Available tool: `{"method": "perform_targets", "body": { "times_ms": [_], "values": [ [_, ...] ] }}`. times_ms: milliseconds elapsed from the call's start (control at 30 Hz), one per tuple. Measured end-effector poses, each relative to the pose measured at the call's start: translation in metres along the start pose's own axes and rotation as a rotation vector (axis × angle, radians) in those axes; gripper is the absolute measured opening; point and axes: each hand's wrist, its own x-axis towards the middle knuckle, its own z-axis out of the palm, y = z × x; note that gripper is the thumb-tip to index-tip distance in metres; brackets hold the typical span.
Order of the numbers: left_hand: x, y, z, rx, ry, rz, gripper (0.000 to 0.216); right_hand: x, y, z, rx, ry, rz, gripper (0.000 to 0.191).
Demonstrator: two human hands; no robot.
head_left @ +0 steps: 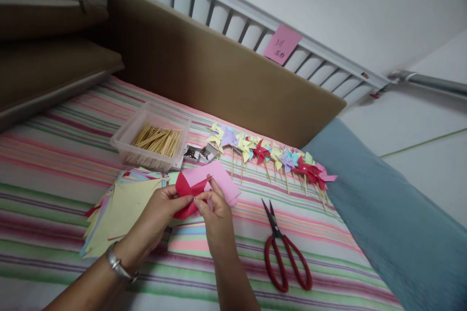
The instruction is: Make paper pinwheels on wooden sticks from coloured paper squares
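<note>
Between my hands is a red paper pinwheel (189, 188) with its corners folded toward the middle. My left hand (166, 206) is closed on its left side, the thumb pressed near the centre. My right hand (216, 206) pinches at the centre, where a small shiny point shows, perhaps a pin; its fingers also touch the right edge of the paper. Behind the pinwheel lie pink paper sheets (221, 177). To the left is a stack of cut coloured paper squares (133, 204), a pale yellow one on top.
A clear plastic box (148, 112) holds many wooden sticks (158, 140), beside small open boxes (207, 152) of dark metal bits. Finished pinwheels (260, 151) on sticks lie in a row at the back right. Red-handled scissors (277, 233) rest on the striped cloth. A brown board (219, 77) stands behind.
</note>
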Motion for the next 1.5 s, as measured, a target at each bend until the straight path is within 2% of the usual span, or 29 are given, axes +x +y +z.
{"method": "perform_targets", "body": {
  "times_ms": [300, 600, 733, 967, 1300, 1500],
  "values": [
    [0.001, 0.0, 0.001, 0.045, 0.016, 0.045, 0.015, 0.0, 0.0, 0.0, -0.003, 0.007, 0.041, 0.006],
    [0.003, -0.001, -0.001, 0.179, -0.01, 0.136, 0.009, 0.001, 0.004, 0.001, 0.18, -0.05, 0.085, 0.008],
    [0.002, -0.001, 0.001, 0.194, 0.001, 0.151, 0.009, 0.0, 0.006, 0.003, 0.181, -0.01, 0.097, 0.009],
    [0.001, -0.004, 0.003, 0.116, -0.004, 0.118, 0.014, 0.001, 0.008, 0.004, 0.18, 0.043, 0.106, 0.009],
    [0.0, -0.005, -0.001, -0.023, -0.186, 0.002, 0.017, -0.001, 0.0, 0.0, 0.289, 0.054, 0.152, 0.01],
    [-0.002, -0.004, 0.002, -0.076, -0.181, -0.02, 0.019, -0.002, -0.002, -0.002, 0.323, 0.043, 0.157, 0.011]
  ]
}}
